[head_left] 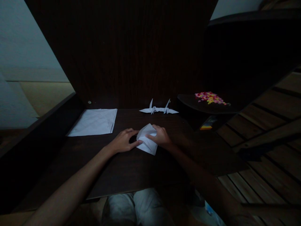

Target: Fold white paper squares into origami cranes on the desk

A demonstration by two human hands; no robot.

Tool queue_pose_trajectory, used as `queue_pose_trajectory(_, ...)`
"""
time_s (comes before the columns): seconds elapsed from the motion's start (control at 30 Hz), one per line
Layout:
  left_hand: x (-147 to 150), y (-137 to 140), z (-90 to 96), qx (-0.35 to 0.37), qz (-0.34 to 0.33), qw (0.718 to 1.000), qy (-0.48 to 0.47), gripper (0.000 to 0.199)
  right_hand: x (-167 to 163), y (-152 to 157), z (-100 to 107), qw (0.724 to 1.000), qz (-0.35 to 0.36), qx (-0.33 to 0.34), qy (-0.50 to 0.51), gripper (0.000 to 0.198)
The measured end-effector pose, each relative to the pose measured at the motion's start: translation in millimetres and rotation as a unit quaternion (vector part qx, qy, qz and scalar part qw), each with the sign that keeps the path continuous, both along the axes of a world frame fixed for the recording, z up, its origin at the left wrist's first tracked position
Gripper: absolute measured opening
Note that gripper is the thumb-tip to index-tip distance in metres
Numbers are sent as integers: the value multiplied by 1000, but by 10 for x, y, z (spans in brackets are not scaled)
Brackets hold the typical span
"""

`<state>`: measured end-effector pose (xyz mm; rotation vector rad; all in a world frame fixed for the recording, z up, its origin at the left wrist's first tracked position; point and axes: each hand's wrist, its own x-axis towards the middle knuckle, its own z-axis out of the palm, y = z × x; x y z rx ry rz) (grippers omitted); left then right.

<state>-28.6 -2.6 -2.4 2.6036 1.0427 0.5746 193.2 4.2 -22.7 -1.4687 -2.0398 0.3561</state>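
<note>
A partly folded white sheet of paper point(148, 145) is held between both hands, just above the dark wooden desk. My left hand point(125, 140) pinches its left edge, with the thumb on top and the fingers behind. On the other side, my right hand point(161, 135) grips the upper right part, its thumb lying across the paper's face. Some of the fingers are hidden behind the sheet. Beyond the hands stand two white folded paper cranes point(160, 110), side by side and touching or joined at the middle.
A stack of white paper point(96, 121) lies at the back left of the desk point(117, 175). To the right, a raised dark shelf point(188, 102) bears a heap of small pink, red and yellow pieces point(210, 97). A dark side panel point(30, 141) borders the left; wooden slats point(265, 119) are at right.
</note>
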Motion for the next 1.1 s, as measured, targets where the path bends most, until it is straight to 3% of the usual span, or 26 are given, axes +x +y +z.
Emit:
queue_pose_trajectory(0.37, 33, 20, -90, 7, 42, 999, -13, 53, 11, 0, -10, 999, -6, -24, 42, 36)
queue_pose_trajectory(0.73, 71, 11, -122, -42, 49, 996, -60, 65, 9, 3, -10, 995, -19, -30, 94, 41)
queue_pose_trajectory(0.93, 71, 5, -124, -24, 52, 996, -74, 38, 20, 17, -25, 994, -22, -34, 98, 39)
queue_pose_trajectory(1.1, 50, 38, -120, 24, -2, 999, -24, 22, 23, 13, -29, 994, -12, -29, 105, 37)
